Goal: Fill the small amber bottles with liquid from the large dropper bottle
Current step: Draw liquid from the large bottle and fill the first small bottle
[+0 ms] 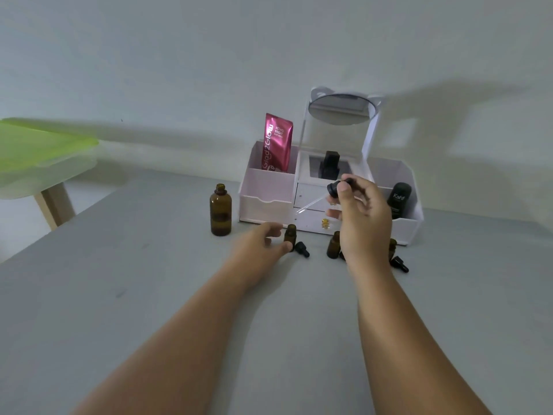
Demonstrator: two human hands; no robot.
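The right hand pinches a black rubber-bulbed dropper, its thin clear glass pipette slanting down-left. The left hand grips a small uncapped amber glass bottle standing on the smooth grey table. The large round amber glass bottle stands open, further left.

Organizer sits at the tabletop's far edge, against the wall. Large bottle stands just left of it. Three small bottles in a row before the organizer: left one, middle, right partly hidden by the right hand. Loose caps lie beside them. Pouch stands in the organizer's left compartment, dark bottle in the right.
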